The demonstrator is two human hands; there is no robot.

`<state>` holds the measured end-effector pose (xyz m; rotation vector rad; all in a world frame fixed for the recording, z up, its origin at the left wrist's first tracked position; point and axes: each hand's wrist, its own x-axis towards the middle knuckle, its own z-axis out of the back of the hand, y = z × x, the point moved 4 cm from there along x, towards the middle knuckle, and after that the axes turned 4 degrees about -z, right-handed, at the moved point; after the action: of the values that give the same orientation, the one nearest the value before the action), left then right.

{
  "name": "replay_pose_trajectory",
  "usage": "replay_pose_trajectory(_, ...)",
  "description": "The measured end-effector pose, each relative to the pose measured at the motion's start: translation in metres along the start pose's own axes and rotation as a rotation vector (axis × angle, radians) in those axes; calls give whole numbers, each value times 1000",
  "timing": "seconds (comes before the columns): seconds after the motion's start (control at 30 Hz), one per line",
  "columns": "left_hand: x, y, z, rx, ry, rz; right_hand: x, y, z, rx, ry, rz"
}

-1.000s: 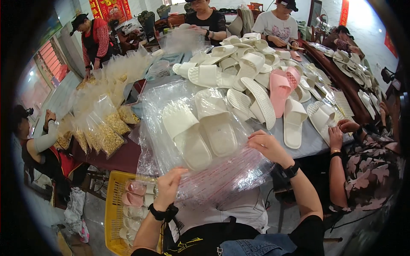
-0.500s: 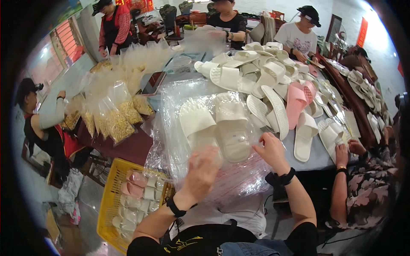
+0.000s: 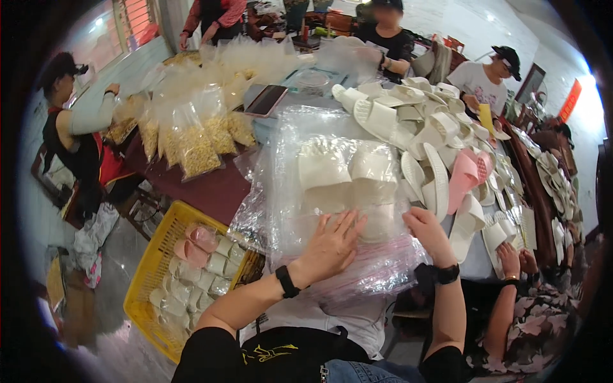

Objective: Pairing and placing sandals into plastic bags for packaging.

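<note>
Both hands (image 3: 377, 239) spread flat on one clear bag (image 3: 332, 191) of two white slippers (image 3: 348, 175)

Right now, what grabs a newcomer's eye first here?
Dead centre, both hands, left hand and right hand, press on a clear plastic bag holding a pair of cream slippers. Behind it to the right sprawls a slipper heap, with one pink pair. Lower left, a yellow crate holds bagged pairs.

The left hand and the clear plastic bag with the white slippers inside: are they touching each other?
Touching. The head view shows the left hand lying flat, fingers spread, on the clear plastic bag just below the white slippers, with no gap visible.
</note>
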<state>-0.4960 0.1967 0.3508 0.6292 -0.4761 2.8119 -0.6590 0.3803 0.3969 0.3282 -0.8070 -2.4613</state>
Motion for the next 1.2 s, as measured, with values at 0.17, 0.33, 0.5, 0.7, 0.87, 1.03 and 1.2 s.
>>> replay_pose_trajectory(0.17,8,3,20,-189,-240,94,-31,60,-17,1032,252,32)
replay_pose_trajectory(0.33,-2,33,29,-433,-405,128,-39,79,-39,867,274,464)
replay_pose_trajectory(0.5,-29,74,64,-1021,-410,519,-16,59,-95,-420,-162,617)
replay_pose_trajectory(0.7,-70,98,138,-1568,-765,506,-1,36,-119,-624,-163,599)
replay_pose_trajectory(0.87,-147,109,199,-1508,-700,608,0,37,-116,-668,-278,627)
replay_pose_trajectory(1.03,-249,102,255,-1118,-987,731,-4,41,-118,-694,-231,592)
replay_pose_trajectory(1.2,-329,99,288,-695,-1125,813,-4,42,-116,-763,-239,596)
